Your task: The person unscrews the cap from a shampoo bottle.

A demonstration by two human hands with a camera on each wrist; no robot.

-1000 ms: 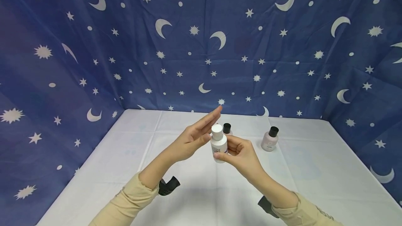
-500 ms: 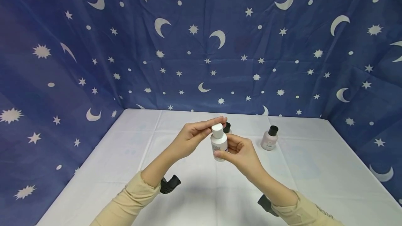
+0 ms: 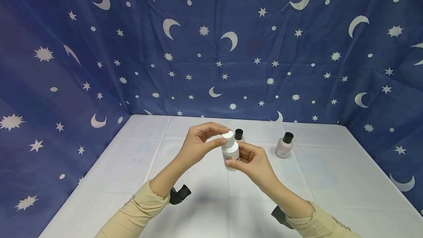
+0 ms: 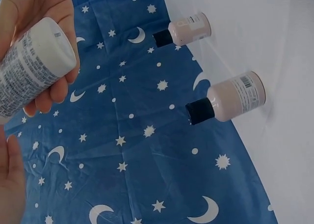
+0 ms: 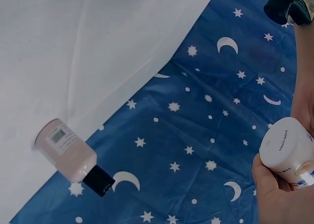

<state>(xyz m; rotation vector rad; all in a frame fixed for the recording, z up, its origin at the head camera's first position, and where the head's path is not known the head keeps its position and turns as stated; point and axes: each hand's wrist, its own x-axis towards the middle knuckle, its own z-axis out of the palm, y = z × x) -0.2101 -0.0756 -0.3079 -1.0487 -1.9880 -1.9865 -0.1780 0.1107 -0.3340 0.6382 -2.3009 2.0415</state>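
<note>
White bottle point(image 3: 230, 152) sits up in the air over the middle of the white table point(image 3: 138, 164), upright, and from the head view the right hand point(image 3: 252, 162) wraps its fingers and thumb round the body, a grip that steadies it from below. Up top, the left hand point(image 3: 198, 144) curls in, thumb and fingertips pinching the white cap point(image 3: 227, 135), which looks tipped slightly toward the left, so the two hands work against each other. Beyond them, far on the table, stands a small black-capped bottle point(image 3: 238, 135) partly hidden behind the hands, and to the right a pink bottle point(image 3: 283, 147) with a black cap, both upright and well apart from the action. Over to the left wrist view: the white bottle point(image 4: 32, 69) shows its flat base and printed label, fingers point(image 4: 54, 94) folded behind it, and the two pinkish bottles point(image 4: 230, 98) stand on the cloth by the starry backdrop point(image 4: 137, 175). Right wrist view now: the bottle's base point(image 5: 287, 145) again, cradled at the frame edge by the right hand point(image 5: 274, 189), with one pink bottle point(image 5: 68, 153) standing alone on the table.
</note>
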